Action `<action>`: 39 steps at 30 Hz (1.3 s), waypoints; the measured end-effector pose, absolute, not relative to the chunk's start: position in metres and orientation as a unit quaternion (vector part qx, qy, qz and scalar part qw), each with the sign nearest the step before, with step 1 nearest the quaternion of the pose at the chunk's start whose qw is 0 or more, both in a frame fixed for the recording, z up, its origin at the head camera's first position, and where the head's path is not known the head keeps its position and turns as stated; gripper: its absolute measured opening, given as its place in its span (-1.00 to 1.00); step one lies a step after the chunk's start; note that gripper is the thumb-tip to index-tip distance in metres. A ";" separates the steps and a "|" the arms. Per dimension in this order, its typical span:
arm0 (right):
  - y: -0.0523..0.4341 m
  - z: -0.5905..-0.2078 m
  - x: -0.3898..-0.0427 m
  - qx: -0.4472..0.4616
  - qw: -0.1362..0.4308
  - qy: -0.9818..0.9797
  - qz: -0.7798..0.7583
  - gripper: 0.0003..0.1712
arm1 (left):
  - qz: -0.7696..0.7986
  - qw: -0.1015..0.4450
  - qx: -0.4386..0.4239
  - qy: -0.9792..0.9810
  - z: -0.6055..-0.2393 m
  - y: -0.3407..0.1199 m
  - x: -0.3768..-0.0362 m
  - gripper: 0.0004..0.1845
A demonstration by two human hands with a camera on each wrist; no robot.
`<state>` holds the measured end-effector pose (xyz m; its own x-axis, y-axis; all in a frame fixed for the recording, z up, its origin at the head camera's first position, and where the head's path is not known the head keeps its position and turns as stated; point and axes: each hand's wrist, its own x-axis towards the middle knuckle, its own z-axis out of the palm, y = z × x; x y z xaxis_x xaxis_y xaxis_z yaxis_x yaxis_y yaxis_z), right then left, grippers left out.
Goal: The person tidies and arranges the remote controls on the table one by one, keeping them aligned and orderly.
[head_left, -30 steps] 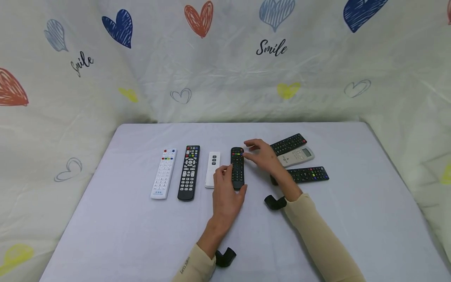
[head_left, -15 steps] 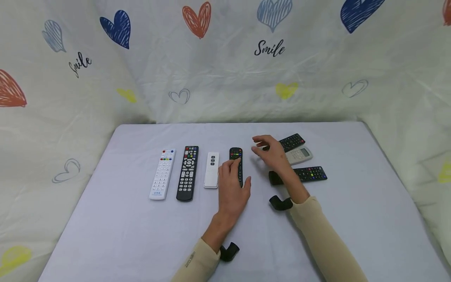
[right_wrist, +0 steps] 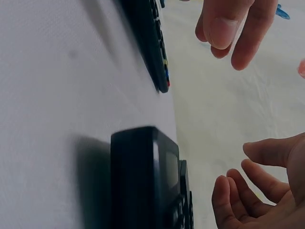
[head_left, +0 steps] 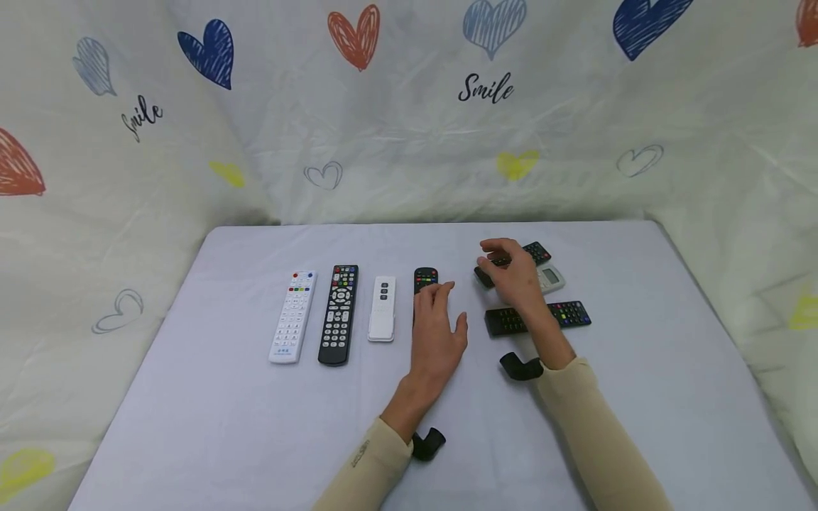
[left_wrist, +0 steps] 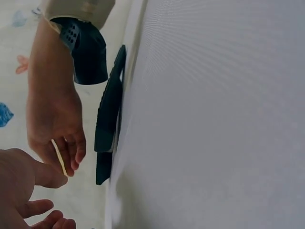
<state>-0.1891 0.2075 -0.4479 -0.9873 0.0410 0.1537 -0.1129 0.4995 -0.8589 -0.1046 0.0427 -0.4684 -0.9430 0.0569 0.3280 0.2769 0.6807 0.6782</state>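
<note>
Now the left hand (head_left: 441, 333) rests relaxed over the short black remote (head_left: 424, 278), 4th in the row. Beside it, the right hand (head_left: 511, 273) hovers, fingers loosely curled and empty, over 2 stacked remotes (head_left: 543, 266) on the table (head_left: 192, 426).

I see a pale lavender tabletop (head_left: 224, 411) under a cream backdrop cloth (head_left: 383, 142) printed with navy, orange, grey-blue and yellow hearts. At left lies a long white remote (head_left: 293, 316) with red, green, yellow, blue buttons, then a black remote (head_left: 339, 314) with white keys. My sleeves (head_left: 594, 440) are beige.
</note>
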 end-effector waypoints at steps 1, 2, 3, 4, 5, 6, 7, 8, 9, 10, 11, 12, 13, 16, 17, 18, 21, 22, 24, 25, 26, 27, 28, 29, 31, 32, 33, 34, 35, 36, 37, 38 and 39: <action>0.209 -0.448 -0.189 0.019 0.077 -0.862 0.500 -0.58 | -0.389 0.140 -0.092 -0.906 -0.468 0.044 -0.105 -0.42; 0.210 -0.448 -0.189 0.018 0.077 -0.862 0.501 -0.58 | -0.391 0.139 -0.093 -0.905 -0.468 0.045 -0.106 -0.43; 0.212 -0.447 -0.189 0.015 0.077 -0.862 0.500 -0.58 | -0.394 0.138 -0.094 -0.904 -0.468 0.046 -0.107 -0.43; 0.213 -0.447 -0.189 0.013 0.077 -0.862 0.502 -0.58 | -0.395 0.136 -0.095 -0.904 -0.468 0.047 -0.107 -0.43; 0.215 -0.447 -0.189 0.010 0.078 -0.861 0.502 -0.58 | -0.396 0.135 -0.095 -0.903 -0.468 0.048 -0.107 -0.43; 0.216 -0.446 -0.189 0.007 0.080 -0.861 0.503 -0.58 | -0.397 0.135 -0.096 -0.903 -0.468 0.049 -0.108 -0.43; 0.217 -0.446 -0.189 0.004 0.083 -0.861 0.501 -0.59 | -0.397 0.135 -0.095 -0.903 -0.468 0.051 -0.108 -0.43; 0.218 -0.446 -0.189 0.000 0.087 -0.862 0.499 -0.59 | -0.395 0.135 -0.095 -0.904 -0.468 0.052 -0.109 -0.43; 0.220 -0.446 -0.189 -0.004 0.091 -0.863 0.497 -0.59 | -0.395 0.135 -0.094 -0.904 -0.469 0.053 -0.110 -0.43; 0.220 -0.446 -0.189 -0.007 0.094 -0.863 0.496 -0.59 | -0.394 0.135 -0.094 -0.904 -0.469 0.055 -0.111 -0.43; 0.221 -0.446 -0.189 -0.010 0.096 -0.865 0.493 -0.59 | -0.395 0.136 -0.094 -0.904 -0.469 0.056 -0.112 -0.43; 0.222 -0.446 -0.189 -0.013 0.098 -0.865 0.492 -0.60 | -0.395 0.136 -0.094 -0.904 -0.469 0.057 -0.112 -0.44; 0.222 -0.446 -0.189 -0.015 0.099 -0.866 0.490 -0.60 | -0.396 0.134 -0.095 -0.903 -0.469 0.058 -0.113 -0.44; 0.224 -0.446 -0.189 -0.022 0.097 -0.867 0.489 -0.60 | -0.401 0.124 -0.092 -0.903 -0.469 0.059 -0.115 -0.45; 0.225 -0.447 -0.189 -0.025 0.097 -0.866 0.489 -0.60 | -0.403 0.118 -0.090 -0.903 -0.470 0.060 -0.115 -0.45; 0.226 -0.446 -0.189 -0.029 0.097 -0.866 0.489 -0.60 | -0.403 0.112 -0.087 -0.904 -0.470 0.060 -0.115 -0.45; 0.230 -0.446 -0.188 -0.041 0.098 -0.867 0.488 -0.60 | -0.401 0.098 -0.082 -0.907 -0.470 0.062 -0.116 -0.47; 0.231 -0.445 -0.188 -0.044 0.099 -0.867 0.487 -0.60 | -0.401 0.093 -0.081 -0.908 -0.470 0.062 -0.117 -0.48; 0.233 -0.445 -0.188 -0.052 0.098 -0.868 0.483 -0.60 | -0.402 0.088 -0.084 -0.907 -0.470 0.064 -0.118 -0.49; 0.235 -0.444 -0.187 -0.055 0.098 -0.869 0.481 -0.59 | -0.403 0.086 -0.085 -0.907 -0.469 0.065 -0.119 -0.50; 0.236 -0.444 -0.187 -0.058 0.096 -0.871 0.478 -0.59 | -0.403 0.083 -0.085 -0.907 -0.469 0.066 -0.120 -0.51; 0.237 -0.443 -0.187 -0.061 0.096 -0.872 0.476 -0.59 | -0.405 0.080 -0.085 -0.907 -0.469 0.067 -0.121 -0.51; 0.237 -0.443 -0.186 -0.063 0.096 -0.873 0.473 -0.59 | -0.406 0.077 -0.085 -0.907 -0.469 0.068 -0.122 -0.51; 0.238 -0.443 -0.186 -0.066 0.096 -0.875 0.470 -0.59 | -0.408 0.073 -0.084 -0.906 -0.469 0.069 -0.123 -0.52; 0.240 -0.442 -0.186 -0.069 0.100 -0.876 0.466 -0.59 | -0.410 0.062 -0.082 -0.906 -0.469 0.071 -0.125 -0.51; 0.241 -0.442 -0.186 -0.069 0.103 -0.877 0.464 -0.59 | -0.410 0.056 -0.081 -0.907 -0.470 0.072 -0.126 -0.51; 0.242 -0.443 -0.186 -0.069 0.106 -0.877 0.463 -0.60 | -0.410 0.052 -0.080 -0.907 -0.471 0.072 -0.127 -0.51; 0.243 -0.443 -0.186 -0.069 0.109 -0.877 0.463 -0.60 | -0.409 0.047 -0.079 -0.908 -0.471 0.073 -0.128 -0.51; 0.244 -0.443 -0.187 -0.070 0.112 -0.877 0.462 -0.61 | -0.408 0.043 -0.077 -0.908 -0.471 0.073 -0.129 -0.51; 0.244 -0.443 -0.187 -0.070 0.115 -0.876 0.463 -0.61 | -0.407 0.043 -0.076 -0.909 -0.472 0.072 -0.130 -0.51; 0.244 -0.444 -0.187 -0.072 0.118 -0.876 0.462 -0.62 | -0.407 0.042 -0.074 -0.910 -0.472 0.072 -0.131 -0.51; 0.245 -0.444 -0.188 -0.074 0.121 -0.877 0.460 -0.62 | -0.405 0.042 -0.074 -0.910 -0.472 0.072 -0.131 -0.51; 0.245 -0.445 -0.188 -0.078 0.123 -0.876 0.461 -0.62 | -0.405 0.041 -0.072 -0.911 -0.471 0.072 -0.132 -0.51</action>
